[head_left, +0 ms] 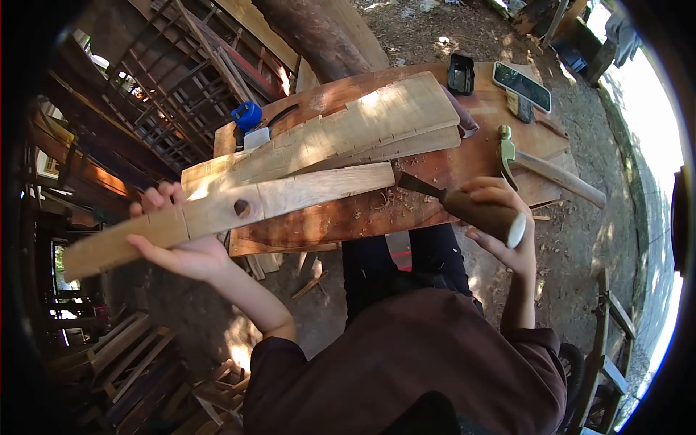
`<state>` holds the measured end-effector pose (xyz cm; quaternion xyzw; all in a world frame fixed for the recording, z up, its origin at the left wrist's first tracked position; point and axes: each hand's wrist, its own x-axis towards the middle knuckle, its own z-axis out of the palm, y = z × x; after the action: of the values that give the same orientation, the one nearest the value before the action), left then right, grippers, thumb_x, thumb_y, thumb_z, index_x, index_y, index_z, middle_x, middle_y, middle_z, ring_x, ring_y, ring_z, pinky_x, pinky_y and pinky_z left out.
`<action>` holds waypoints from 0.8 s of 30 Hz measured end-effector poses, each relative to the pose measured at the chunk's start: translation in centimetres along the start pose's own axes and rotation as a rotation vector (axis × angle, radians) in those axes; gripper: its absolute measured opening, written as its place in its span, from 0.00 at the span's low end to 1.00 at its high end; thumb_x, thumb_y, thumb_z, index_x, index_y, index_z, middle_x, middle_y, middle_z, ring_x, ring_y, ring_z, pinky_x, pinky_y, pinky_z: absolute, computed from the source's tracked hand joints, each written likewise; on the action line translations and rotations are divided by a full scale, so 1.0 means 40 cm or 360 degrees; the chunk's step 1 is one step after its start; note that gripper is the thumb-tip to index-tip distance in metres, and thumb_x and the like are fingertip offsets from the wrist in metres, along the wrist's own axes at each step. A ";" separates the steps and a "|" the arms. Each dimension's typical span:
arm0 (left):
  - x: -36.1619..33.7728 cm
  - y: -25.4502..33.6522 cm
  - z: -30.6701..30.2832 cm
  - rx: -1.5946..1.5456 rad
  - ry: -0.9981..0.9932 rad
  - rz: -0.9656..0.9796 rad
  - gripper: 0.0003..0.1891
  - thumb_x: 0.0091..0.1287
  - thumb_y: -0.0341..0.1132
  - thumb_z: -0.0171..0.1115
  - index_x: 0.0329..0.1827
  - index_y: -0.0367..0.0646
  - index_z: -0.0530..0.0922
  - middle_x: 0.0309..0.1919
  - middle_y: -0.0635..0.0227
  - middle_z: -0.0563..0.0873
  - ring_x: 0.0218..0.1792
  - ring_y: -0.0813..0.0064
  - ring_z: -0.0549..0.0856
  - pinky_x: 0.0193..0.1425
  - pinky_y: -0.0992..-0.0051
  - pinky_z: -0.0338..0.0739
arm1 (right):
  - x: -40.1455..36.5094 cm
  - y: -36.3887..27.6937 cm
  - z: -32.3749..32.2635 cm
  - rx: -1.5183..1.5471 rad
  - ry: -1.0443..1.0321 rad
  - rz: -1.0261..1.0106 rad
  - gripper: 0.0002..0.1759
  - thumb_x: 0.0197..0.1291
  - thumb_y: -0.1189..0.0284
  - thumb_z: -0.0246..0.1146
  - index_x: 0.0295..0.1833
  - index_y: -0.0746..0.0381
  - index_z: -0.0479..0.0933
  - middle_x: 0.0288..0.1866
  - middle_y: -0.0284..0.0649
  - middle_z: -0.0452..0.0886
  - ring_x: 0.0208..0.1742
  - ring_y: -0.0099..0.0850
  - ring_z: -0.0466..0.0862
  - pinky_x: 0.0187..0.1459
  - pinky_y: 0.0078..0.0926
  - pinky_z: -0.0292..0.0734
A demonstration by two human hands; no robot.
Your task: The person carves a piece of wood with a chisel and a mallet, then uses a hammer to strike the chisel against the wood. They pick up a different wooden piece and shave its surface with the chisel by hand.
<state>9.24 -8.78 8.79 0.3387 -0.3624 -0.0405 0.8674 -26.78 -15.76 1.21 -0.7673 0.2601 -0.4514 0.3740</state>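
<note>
My left hand (190, 259) is wrapped round a long pale wooden board (297, 196) at its left part, thumb in front and fingertips over the far edge. A dark knot or hole shows near the board's middle, and pencil-like lines cross it. In my right hand (527, 221) is a wood chisel (475, 214), its handle between thumb and fingers and its dark blade aimed left. The blade tip lies right by the board's right end. Both are held over the near side of the wooden table (341, 223).
Two stacked planks (341, 130) lie across the table behind the board. A hammer (554, 172) rests at the right, below a phone (522, 87) and a black case (460, 74). A blue round object (246, 114) sits at the left edge. Wood shavings are scattered about.
</note>
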 end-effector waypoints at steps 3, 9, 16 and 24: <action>-0.062 0.015 -0.127 0.0215 0.0021 -0.0203 0.19 0.71 0.48 0.44 0.52 0.42 0.68 0.40 0.65 0.73 0.47 0.66 0.73 0.58 0.66 0.66 | -0.072 0.023 -0.035 -0.0227 -0.0045 0.0084 0.31 0.40 0.62 0.76 0.49 0.65 0.75 0.52 0.51 0.76 0.54 0.40 0.78 0.53 0.35 0.72; -0.160 0.063 -0.265 0.0486 0.0254 -0.0594 0.22 0.73 0.49 0.41 0.53 0.38 0.70 0.45 0.62 0.77 0.50 0.69 0.76 0.62 0.65 0.68 | -0.164 0.086 0.007 0.0426 0.0187 0.0491 0.31 0.42 0.66 0.76 0.51 0.67 0.75 0.57 0.49 0.73 0.59 0.38 0.75 0.59 0.36 0.70; -0.245 0.061 -0.312 0.0670 0.0434 -0.0806 0.25 0.70 0.53 0.45 0.57 0.41 0.70 0.49 0.62 0.80 0.42 0.76 0.81 0.26 0.82 0.67 | -0.177 0.103 0.017 0.0387 0.0399 0.0658 0.26 0.46 0.72 0.72 0.51 0.69 0.74 0.52 0.48 0.76 0.57 0.37 0.76 0.62 0.36 0.67; -0.389 0.048 -0.291 0.0440 0.0565 -0.0930 0.22 0.71 0.48 0.46 0.60 0.44 0.67 0.53 0.61 0.77 0.47 0.73 0.80 0.40 0.79 0.75 | -0.162 0.041 0.016 -0.0633 0.0260 0.0532 0.24 0.40 0.74 0.75 0.47 0.63 0.78 0.44 0.41 0.79 0.45 0.37 0.78 0.48 0.31 0.72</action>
<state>5.11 4.10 -5.27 0.5437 -0.0964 -0.1777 0.8146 -29.26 -11.75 -3.55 -0.7332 0.4959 -0.3838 0.2631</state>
